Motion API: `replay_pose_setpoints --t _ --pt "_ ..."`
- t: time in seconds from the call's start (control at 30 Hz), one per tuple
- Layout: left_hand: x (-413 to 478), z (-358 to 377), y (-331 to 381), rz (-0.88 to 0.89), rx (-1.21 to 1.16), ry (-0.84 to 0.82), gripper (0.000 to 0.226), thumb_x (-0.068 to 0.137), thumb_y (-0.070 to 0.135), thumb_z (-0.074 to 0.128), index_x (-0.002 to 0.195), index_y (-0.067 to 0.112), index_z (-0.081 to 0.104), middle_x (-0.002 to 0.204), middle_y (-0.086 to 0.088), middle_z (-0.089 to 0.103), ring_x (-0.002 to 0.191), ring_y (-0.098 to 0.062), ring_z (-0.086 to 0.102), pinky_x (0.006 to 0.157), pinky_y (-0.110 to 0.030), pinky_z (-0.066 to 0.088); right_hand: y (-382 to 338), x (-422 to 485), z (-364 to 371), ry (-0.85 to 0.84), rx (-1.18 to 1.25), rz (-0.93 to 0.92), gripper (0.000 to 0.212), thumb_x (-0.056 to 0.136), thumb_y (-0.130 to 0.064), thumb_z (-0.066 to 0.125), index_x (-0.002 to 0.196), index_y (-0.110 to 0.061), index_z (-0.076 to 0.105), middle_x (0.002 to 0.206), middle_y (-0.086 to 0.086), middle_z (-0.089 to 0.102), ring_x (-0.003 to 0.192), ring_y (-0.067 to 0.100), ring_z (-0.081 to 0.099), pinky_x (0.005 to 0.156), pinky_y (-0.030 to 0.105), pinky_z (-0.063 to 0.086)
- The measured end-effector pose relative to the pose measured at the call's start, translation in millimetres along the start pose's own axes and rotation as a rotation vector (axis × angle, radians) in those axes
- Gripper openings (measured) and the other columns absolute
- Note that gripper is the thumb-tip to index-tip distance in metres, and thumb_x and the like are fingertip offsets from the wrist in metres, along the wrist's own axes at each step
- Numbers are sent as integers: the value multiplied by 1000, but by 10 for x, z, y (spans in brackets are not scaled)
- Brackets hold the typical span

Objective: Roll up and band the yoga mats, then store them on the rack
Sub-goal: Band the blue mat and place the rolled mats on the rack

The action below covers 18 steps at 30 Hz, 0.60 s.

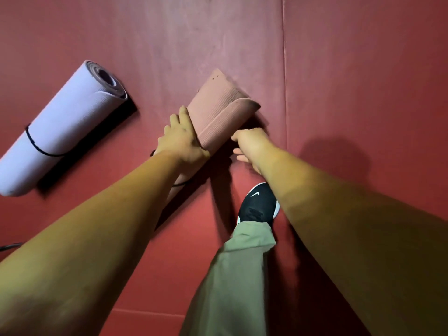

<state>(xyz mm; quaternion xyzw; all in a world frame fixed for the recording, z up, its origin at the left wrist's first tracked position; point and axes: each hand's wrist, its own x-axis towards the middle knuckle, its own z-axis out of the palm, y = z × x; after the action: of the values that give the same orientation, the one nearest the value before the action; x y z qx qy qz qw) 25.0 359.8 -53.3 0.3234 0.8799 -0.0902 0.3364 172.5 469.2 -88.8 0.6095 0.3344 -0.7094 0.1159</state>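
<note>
A rolled pink yoga mat (pixel 218 112) lies on the red floor at the centre, with its loose outer flap lifted at the far end. A black band (pixel 181 183) circles the roll low down, half hidden by my forearm. My left hand (pixel 181 137) grips the roll's left side, thumb over the top. My right hand (pixel 249 146) is at the roll's right side, fingers curled downward; I cannot see whether they hold the mat. A lilac rolled mat (pixel 63 127) with a black band (pixel 34 144) around it lies on the left.
Red padded floor (pixel 339 93) with a seam running down the right of centre. My black shoe (pixel 259 204) and khaki trouser leg (pixel 237 275) stand just below my right hand. A dark cord (pixel 9 246) lies at the left edge. No rack is in view.
</note>
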Motion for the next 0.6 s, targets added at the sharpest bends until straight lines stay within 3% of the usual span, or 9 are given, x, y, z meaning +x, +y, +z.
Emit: replay_pose_setpoints --t 0.07,0.13,0.2,0.27,0.37,0.47,0.53,0.6 --pt "-142 -200 331 111 -66 -39 122 55 53 88 151 20 21 139 -13 40 126 -44 55 103 -55 51 11 -183 -291 5 35 -1 39 97 -10 60 134 -18 50 109 5 65 113 31 70 98 48 59" --pt "-287 -395 777 225 -124 -82 127 55 51 90 155 17 20 147 -14 38 131 -39 55 109 -46 49 -14 -419 -673 7 106 -21 43 95 -4 58 131 -24 48 119 7 65 116 31 68 96 47 60" --pt "-454 -565 1314 319 -147 -106 132 59 43 96 159 14 16 153 -16 35 136 -34 53 109 -33 44 -46 -692 -1124 3 210 -88 64 89 4 56 141 -31 45 133 0 61 120 25 63 91 45 60" --pt "-660 -692 1886 388 -158 -102 132 62 39 99 160 14 15 154 -15 35 138 -31 50 103 -26 39 -99 -1043 -1629 1 290 -157 81 85 10 52 146 -40 38 131 -11 58 117 18 60 94 49 59" --pt "-1040 -803 2773 477 -182 -110 144 61 40 101 164 11 4 162 -16 26 147 -31 42 113 -29 38 -200 -1607 -2454 24 380 -232 89 79 16 45 150 -38 37 140 -3 59 118 24 63 86 50 62" --pt "-1504 -824 3684 580 -173 -157 169 55 49 104 166 8 -17 172 -19 3 161 -32 16 128 -35 23 -183 -2144 -3293 84 439 -276 89 75 19 44 150 -28 35 142 14 53 115 41 65 73 50 66" --pt "-1817 -790 4286 655 -181 -179 174 53 50 104 165 10 -23 175 -17 -4 162 -29 11 125 -31 18 -58 -2488 -3842 123 500 -308 85 75 20 46 147 -23 37 139 19 53 113 47 65 77 60 65" --pt "-2104 -746 4844 728 -177 -187 174 54 48 105 165 13 -23 175 -15 -3 162 -28 13 123 -27 18 90 -2814 -4364 171 566 -354 82 76 21 45 146 -22 40 138 19 54 110 41 65 79 61 64"
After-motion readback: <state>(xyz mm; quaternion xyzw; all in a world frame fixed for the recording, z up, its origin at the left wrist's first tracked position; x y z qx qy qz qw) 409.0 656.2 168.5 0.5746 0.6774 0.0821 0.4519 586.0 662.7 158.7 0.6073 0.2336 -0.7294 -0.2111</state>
